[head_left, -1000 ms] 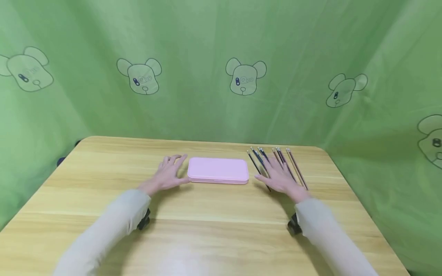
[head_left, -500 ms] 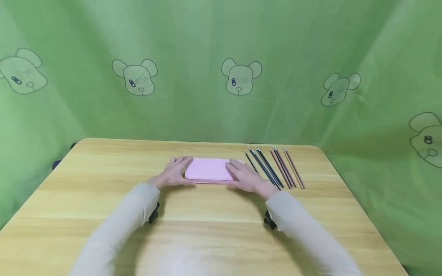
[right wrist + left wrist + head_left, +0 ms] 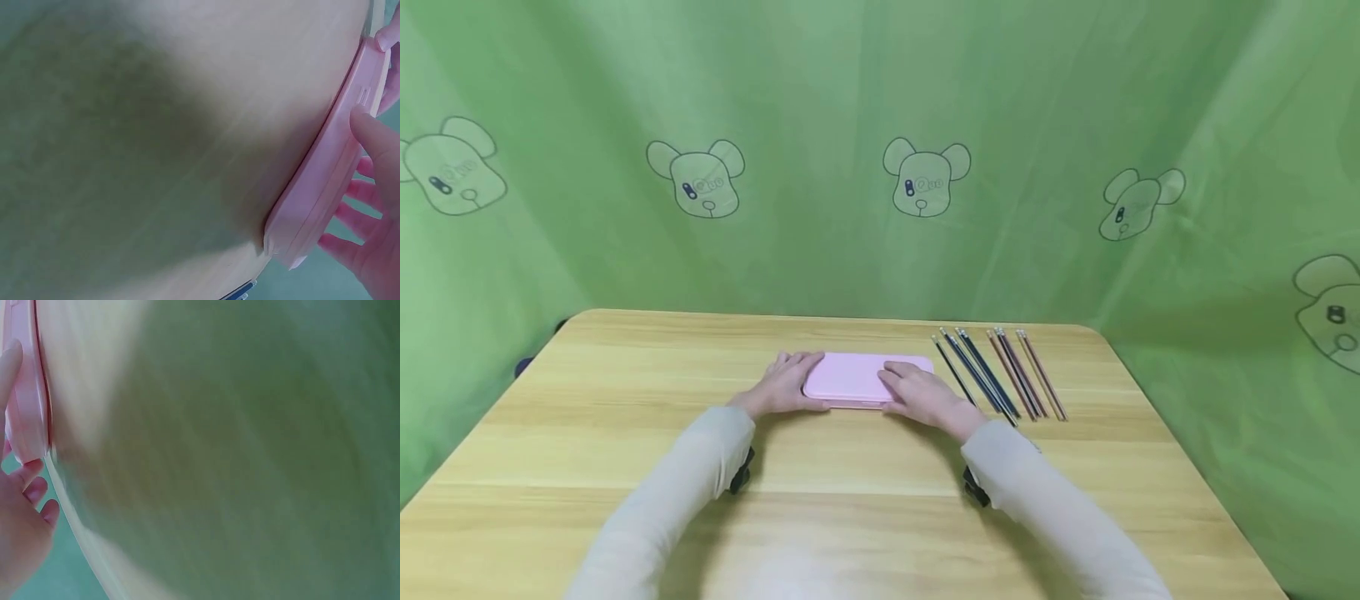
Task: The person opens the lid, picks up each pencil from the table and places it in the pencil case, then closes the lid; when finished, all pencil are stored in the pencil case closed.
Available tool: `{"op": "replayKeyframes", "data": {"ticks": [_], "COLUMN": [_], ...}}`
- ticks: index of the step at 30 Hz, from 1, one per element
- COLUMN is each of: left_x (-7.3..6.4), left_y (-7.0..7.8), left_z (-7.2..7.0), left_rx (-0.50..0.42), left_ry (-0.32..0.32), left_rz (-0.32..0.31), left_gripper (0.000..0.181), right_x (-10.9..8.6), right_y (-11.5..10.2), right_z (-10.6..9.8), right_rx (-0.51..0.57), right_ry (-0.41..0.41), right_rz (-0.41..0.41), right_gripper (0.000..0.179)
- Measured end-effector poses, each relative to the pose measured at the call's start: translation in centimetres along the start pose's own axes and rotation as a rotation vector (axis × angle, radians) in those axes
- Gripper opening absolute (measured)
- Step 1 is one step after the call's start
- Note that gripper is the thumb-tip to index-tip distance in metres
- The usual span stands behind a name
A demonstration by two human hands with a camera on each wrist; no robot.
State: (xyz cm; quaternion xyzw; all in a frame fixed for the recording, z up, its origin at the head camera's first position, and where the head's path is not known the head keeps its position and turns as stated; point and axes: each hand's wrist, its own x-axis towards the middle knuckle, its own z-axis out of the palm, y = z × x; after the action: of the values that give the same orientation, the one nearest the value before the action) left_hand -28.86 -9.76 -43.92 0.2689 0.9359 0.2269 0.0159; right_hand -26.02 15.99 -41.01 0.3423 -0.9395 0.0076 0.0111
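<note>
A pink pencil case (image 3: pixel 850 377) lies closed on the wooden table, long side toward me. My left hand (image 3: pixel 782 385) holds its left end; in the left wrist view the thumb (image 3: pixel 11 365) lies along the front side and the fingertips (image 3: pixel 32 465) meet the end. Over the right part of the case, my right hand (image 3: pixel 921 396) has its fingers on the lid. The right wrist view shows that hand's thumb (image 3: pixel 369 128) against the front side, just beside a small latch (image 3: pixel 362 95). The case's right front corner is partly hidden by the right hand.
Right of the case lie several dark pencils (image 3: pixel 981 375) and several reddish-brown pencils (image 3: pixel 1042 375), slanting side by side. The wooden table (image 3: pixel 850 533) ends at the back against a green curtain (image 3: pixel 812 250) printed with bear heads.
My right hand has moved left from over the pencils onto the pencil case, its thumb coming to the front side. The left hand has shifted slightly right and taken hold of the left end.
</note>
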Motion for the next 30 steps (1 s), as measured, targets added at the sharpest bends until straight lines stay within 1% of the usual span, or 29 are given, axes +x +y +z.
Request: {"op": "replayKeyframes", "data": {"ticks": [2,5,8,12,14,17,21,26,30], "left_x": [0.1,0.4,0.6,0.5,0.4,0.2,0.1,0.3,0.6], "left_y": [0.1,0.2,0.3,0.4,0.5,0.7,0.9,1.1,1.3], "left_z": [-0.1,-0.4,-0.6,-0.6,-0.5,-0.3,-0.2,-0.5,-0.7], "left_rx": [-0.016,-0.052,-0.078,-0.07,-0.057,-0.032,-0.019,0.002,0.029], "left_ry": [-0.008,-0.023,-0.033,-0.042,-0.049,-0.048,-0.056,-0.074,-0.088], "left_rz": [-0.002,-0.016,-0.033,-0.046,-0.052,-0.052,-0.068,-0.085,-0.091], "left_gripper": [0.093,0.091,0.088,0.088,0.088,0.089,0.089,0.087,0.086], "right_x": [0.2,0.8,1.3,1.5,1.5,1.4,1.3,1.4,1.3], "right_y": [-0.1,-0.5,-1.0,-1.7,-2.0,-2.3,-2.5,-2.3,-2.1], "right_z": [-0.1,-0.2,-0.2,0.1,0.3,0.6,1.0,1.1,1.1], "right_rx": [-0.033,-0.111,-0.21,-0.333,-0.374,-0.42,-0.474,-0.51,-0.542], "right_ry": [0.004,-0.001,-0.013,-0.046,-0.055,-0.056,-0.05,-0.06,-0.051], "right_rz": [-0.008,-0.013,-0.006,-0.002,-0.009,-0.007,-0.004,-0.012,-0.032], "right_gripper": [0.061,0.056,0.052,0.055,0.057,0.058,0.058,0.063,0.06]}}
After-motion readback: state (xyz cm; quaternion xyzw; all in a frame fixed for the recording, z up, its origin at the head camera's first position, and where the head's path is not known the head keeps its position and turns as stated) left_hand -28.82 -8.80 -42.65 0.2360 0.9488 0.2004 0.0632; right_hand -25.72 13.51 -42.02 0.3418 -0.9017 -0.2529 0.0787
